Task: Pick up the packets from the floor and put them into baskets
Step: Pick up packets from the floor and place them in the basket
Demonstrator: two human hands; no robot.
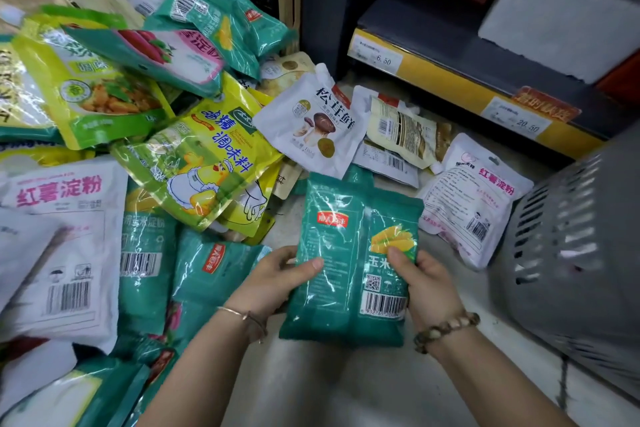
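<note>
Teal packets [332,246] sit in the grip of left hand [273,283] and right hand [433,288], thumbs on front.

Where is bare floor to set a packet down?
Bare floor lies below the teal packets that the left hand and right hand grip, bordered by the grey basket at right. Left and ahead, the packet pile crowds it.

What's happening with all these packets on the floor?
A person is gathering packets off the floor. Their left hand and right hand both grip teal packets just above it. A grey basket stands at the right, and a pile of other packets lies on the left.
</note>
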